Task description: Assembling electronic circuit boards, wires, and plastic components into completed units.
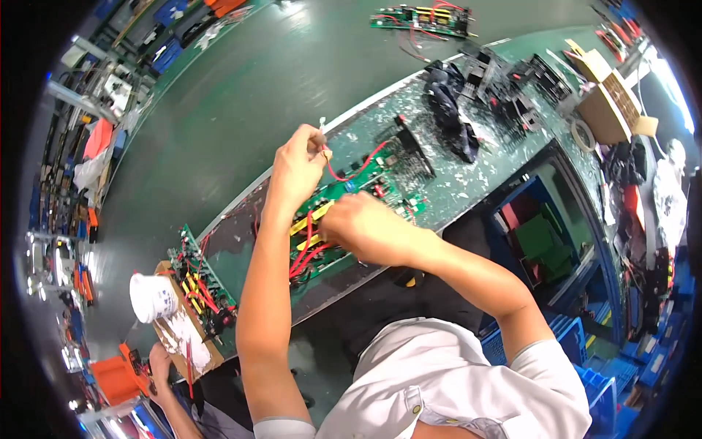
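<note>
**Circuit board (369,172) tended by two bare hands at the middle of the workbench (468,186)**

At the left end of the workbench, a white tub (151,298) is seen by a cardboard tray (210,353) of white material, with a second board (208,271) alongside. Nearer the workbench's middle, a red wire (344,180) appears to be pinched near one end by the fingertips of the left hand (298,164); it is judged light and pliant, best taken close to its tip so that its joint is not strained. At the middle, the circuit board is partly covered by the right hand (369,228), its fingers curled over yellow components (322,212); whether anything is grasped there cannot be told. The board is judged stiff and fairly light but fragile on top, best held by its bare edges. Toward the workbench's right end, a crumpled black bundle (446,102) and black plastic parts (521,113) are shown.
</note>
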Tool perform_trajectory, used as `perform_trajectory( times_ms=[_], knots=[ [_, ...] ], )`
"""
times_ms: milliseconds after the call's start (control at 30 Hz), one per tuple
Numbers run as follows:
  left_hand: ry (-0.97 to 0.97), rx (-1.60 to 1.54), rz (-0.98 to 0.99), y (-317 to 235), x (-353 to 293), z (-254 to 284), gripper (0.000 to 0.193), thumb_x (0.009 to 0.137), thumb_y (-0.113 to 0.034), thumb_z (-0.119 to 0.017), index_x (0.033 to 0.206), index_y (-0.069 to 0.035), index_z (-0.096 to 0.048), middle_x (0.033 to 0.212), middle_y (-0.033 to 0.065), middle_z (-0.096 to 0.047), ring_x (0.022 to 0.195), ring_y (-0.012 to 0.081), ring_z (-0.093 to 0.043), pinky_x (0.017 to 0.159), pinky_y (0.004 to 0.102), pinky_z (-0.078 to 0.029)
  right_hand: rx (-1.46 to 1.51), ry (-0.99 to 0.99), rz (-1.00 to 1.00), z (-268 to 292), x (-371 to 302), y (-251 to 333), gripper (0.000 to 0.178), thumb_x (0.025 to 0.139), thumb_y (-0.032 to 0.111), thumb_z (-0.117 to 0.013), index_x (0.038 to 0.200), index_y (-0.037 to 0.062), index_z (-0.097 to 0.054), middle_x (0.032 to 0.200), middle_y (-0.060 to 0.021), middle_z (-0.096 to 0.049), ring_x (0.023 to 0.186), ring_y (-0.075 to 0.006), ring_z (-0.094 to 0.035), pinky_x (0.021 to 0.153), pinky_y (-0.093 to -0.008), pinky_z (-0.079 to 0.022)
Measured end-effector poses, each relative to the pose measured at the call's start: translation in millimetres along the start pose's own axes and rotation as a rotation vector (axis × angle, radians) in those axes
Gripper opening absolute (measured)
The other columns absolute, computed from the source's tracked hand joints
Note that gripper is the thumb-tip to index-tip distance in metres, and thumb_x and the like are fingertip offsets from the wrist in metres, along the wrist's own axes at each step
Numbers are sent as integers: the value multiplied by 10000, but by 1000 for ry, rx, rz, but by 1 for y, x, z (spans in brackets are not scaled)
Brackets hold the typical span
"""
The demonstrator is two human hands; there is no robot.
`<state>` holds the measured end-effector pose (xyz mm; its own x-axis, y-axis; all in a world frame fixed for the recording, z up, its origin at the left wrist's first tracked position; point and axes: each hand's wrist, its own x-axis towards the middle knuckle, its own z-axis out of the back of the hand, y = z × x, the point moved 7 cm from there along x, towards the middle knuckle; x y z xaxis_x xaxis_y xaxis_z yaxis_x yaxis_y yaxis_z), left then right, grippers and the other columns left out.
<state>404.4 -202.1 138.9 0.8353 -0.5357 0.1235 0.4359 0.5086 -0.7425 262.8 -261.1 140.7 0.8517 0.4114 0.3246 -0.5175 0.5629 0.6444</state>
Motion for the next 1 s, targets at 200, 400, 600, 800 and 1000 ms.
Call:
perform_trajectory(
  times_ms=[200, 400, 600, 800, 1000],
  knots=[
    [15, -187, -128, -60, -23, -25, 324, 890, -87, -700, 1206, -29, -666, 931, 139, -711, 786, 209, -694, 715, 318, -533, 55, -635, -131, 105, -57, -14, 242, 850, 35, -726, 1081, 7, -658, 993, -119, -691, 884, -266, -676, 791, -346, -522],
    [40, -173, -242, -82, -39, -42, 184, 876, -21, -704, 1056, 14, -720, 956, 89, -696, 793, 142, -662, 723, 269, -523, 290, -676, -586, 90, -77, -60, 199, 927, 79, -683, 1102, -14, -669, 867, -40, -697, 726, -90, -622, 651, -234, -493],
    [58, -206, -269, -82, -42, -47, 181, 860, 6, -713, 1038, 37, -716, 951, 105, -697, 802, 153, -674, 718, 272, -532, 486, -569, -742, 73, -70, -78, 183, 959, 129, -651, 991, -50, -677, 792, -13, -666, 679, -47, -562, 600, -226, -467],
    [21, -237, -206, -70, -40, -42, 181, 857, -12, -723, 1033, 31, -727, 936, 108, -702, 799, 164, -681, 712, 282, -531, 142, -654, -520, 96, -64, -58, 305, 883, 149, -742, 1137, 1, -661, 1000, -98, -693, 864, -156, -656, 721, -285, -516],
    [-14, -132, -216, -65, -38, -49, 183, 870, -81, -709, 1040, -21, -739, 914, 130, -674, 726, 254, -665, 662, 355, -503, -161, -497, -473, 76, -68, -82, 627, 904, 113, -675, 1452, -17, -398, 1405, -243, -495, 1320, -364, -491, 1088, -417, -401]
  ],
)
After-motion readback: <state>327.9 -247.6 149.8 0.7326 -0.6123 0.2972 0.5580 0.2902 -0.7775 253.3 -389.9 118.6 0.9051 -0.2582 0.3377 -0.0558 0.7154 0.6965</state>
